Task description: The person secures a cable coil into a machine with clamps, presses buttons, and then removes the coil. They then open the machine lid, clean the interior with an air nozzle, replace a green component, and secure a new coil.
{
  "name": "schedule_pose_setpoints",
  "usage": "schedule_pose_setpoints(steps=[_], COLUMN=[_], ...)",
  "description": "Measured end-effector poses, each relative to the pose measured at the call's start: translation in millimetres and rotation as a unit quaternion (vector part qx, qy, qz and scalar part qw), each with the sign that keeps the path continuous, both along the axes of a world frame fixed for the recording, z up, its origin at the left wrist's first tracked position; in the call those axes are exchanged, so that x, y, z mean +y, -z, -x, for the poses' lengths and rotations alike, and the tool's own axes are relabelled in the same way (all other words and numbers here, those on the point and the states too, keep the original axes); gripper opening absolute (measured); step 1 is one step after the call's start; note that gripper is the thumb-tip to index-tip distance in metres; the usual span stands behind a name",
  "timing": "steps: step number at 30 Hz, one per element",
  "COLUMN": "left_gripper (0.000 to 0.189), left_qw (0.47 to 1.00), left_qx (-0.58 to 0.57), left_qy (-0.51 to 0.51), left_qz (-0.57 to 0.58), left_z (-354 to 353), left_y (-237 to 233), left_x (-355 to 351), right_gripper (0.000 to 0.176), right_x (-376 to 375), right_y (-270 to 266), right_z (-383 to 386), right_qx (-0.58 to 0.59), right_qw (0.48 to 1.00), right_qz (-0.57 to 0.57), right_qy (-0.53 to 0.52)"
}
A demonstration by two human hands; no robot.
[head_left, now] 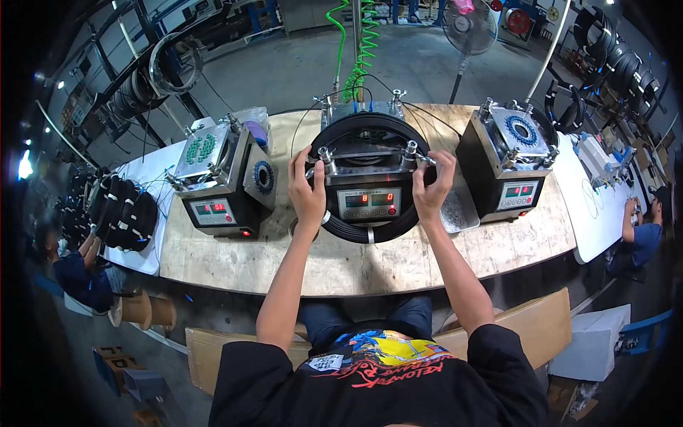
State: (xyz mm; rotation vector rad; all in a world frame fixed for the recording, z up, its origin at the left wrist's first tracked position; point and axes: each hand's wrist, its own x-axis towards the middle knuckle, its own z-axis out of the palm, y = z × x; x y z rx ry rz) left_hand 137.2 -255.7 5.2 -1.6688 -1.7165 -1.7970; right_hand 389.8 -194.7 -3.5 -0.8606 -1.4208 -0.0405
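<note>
A coil of black cable [370,233], bound with white ties, stands upright at the front of the middle machine [368,192]. The machine's red-digit display shows through the ring. My left hand [308,186] is closed on the coil's left side, fingers up near a metal knob [326,155]. On the opposite side my right hand [433,186] grips the coil beside the other knob [410,148]. Parts of the fingertips are hidden behind the coil and the machine's top bar.
Similar machines stand left [222,206] and right [514,192] on the wooden table [220,263]. A tray of small parts [459,212] lies by the right one. Green coiled air hoses [361,50] hang behind. Co-workers sit at white tables on both sides; a fan [469,32] stands beyond.
</note>
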Motion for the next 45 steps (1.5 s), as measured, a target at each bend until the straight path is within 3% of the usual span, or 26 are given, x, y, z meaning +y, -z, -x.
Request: schedule_pose_setpoints(steps=[4,9,11,16,19,24,26,29,35,38,39,42,45], left_gripper=[0.043,0.044,0.044,0.044,0.044,0.043,0.043,0.043,0.045,0.045,0.045,0.045,0.046], left_qw=[1.0,1.0,1.0,1.0,1.0,1.0,1.0,1.0,1.0,1.0,1.0,1.0,1.0], left_qx=[-0.008,-0.003,-0.001,0.001,-0.001,-0.001,0.0,0.004,-0.001,0.011,0.006,0.002,-0.001], left_qy=[0.003,0.001,0.0,0.0,0.002,-0.008,-0.009,-0.01,0.0,-0.007,-0.008,-0.006,-0.008], left_qz=[0.008,0.001,-0.001,-0.005,-0.008,-0.002,-0.004,-0.008,-0.001,-0.001,0.002,0.004,0.005], left_z=[-2,-1,-1,-1,-1,-2,-1,0,-1,0,1,-1,-3], left_y=[-2,0,-1,0,0,1,-1,2,1,4,6,5,5], left_x=[-2,-2,-2,-2,-2,-3,-3,-3,-4,-4,-3,-5,-5], right_gripper=[0.017,0.023,0.023,0.025,0.029,0.022,0.022,0.025,0.043,0.049,0.058,0.068,0.078], right_x=[1,8,4,-1,6,1,3,11,-16,-37,-44,-73,-74], right_y=[5,21,18,5,7,3,7,17,-3,12,31,45,52], right_z=[0,0,0,3,0,2,2,1,0,0,0,2,3], right_qx=[-0.034,0.111,0.119,0.004,-0.021,0.073,0.082,0.044,0.109,-0.042,-0.075,-0.301,-0.355], right_qw=[0.999,0.983,0.98,0.999,0.998,0.983,0.985,0.995,0.974,0.996,0.99,0.945,0.921], right_qz=[-0.037,0.128,0.144,0.046,0.057,0.158,0.144,0.079,0.19,0.074,0.123,0.113,0.138], right_qy=[0.012,-0.073,-0.071,0.0,-0.004,-0.051,-0.051,-0.029,-0.054,0.025,0.01,0.051,0.085])
